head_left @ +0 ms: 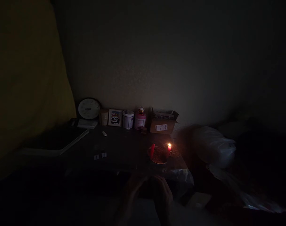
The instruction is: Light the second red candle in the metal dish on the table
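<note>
The room is almost dark. A short red candle (169, 147) burns on the dark table (124, 147). Beside it stands a round bowl (159, 157) with a second red candle (152, 150), unlit, leaning at its left rim. At the bottom centre I make out two dim, blurred shapes in front of the bowl. They look like my left hand (131, 192) and my right hand (165, 194), raised close together. Their fingers are smeared and too dark to read. Whether they hold anything is hidden.
Along the wall stand a round clock (89, 108), a small framed picture (115, 117), a white jar (128, 119), a pink jar with a figurine (140, 118) and a cardboard box (163, 123). A white plastic bag (213, 145) lies right. A flat board (55, 142) lies left.
</note>
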`<act>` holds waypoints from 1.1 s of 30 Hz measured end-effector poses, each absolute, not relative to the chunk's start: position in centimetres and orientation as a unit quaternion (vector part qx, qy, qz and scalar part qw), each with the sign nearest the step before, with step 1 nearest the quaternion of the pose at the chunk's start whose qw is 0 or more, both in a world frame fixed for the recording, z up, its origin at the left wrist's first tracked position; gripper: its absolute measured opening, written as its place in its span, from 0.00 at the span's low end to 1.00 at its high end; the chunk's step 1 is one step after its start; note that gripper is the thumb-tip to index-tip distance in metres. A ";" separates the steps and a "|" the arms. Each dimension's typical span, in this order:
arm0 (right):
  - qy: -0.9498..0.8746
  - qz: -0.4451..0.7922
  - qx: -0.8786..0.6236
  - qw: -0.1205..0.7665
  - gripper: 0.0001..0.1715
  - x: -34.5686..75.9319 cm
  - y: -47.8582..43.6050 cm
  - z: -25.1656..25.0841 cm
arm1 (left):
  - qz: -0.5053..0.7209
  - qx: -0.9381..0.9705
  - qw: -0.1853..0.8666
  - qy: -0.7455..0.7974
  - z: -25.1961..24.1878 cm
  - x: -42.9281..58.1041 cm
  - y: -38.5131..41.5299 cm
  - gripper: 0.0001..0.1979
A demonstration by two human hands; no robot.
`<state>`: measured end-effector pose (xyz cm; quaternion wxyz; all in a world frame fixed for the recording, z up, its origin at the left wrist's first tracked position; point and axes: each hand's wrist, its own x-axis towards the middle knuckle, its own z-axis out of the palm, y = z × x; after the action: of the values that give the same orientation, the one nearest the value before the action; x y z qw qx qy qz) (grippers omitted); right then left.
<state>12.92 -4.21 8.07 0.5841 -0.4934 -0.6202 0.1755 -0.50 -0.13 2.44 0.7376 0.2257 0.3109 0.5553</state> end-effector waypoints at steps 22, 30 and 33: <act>-0.597 -0.006 -0.555 0.580 0.14 17.7 -1.0 4.7 | 0.594 0.311 0.676 0.305 8.5 0.2 -1.6 0.10; -0.591 0.068 -0.516 0.616 0.10 14.7 -3.7 7.2 | 0.588 0.301 0.684 0.309 7.7 -0.1 -2.7 0.16; -0.617 0.093 -0.486 0.612 0.13 13.9 -4.3 7.7 | 0.587 0.261 0.693 0.327 6.8 -0.1 -2.5 0.15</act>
<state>13.87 -4.25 7.70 0.6119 -0.4859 -0.6172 0.0927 -0.07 -2.51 6.84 0.6928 0.2613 0.3271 0.5872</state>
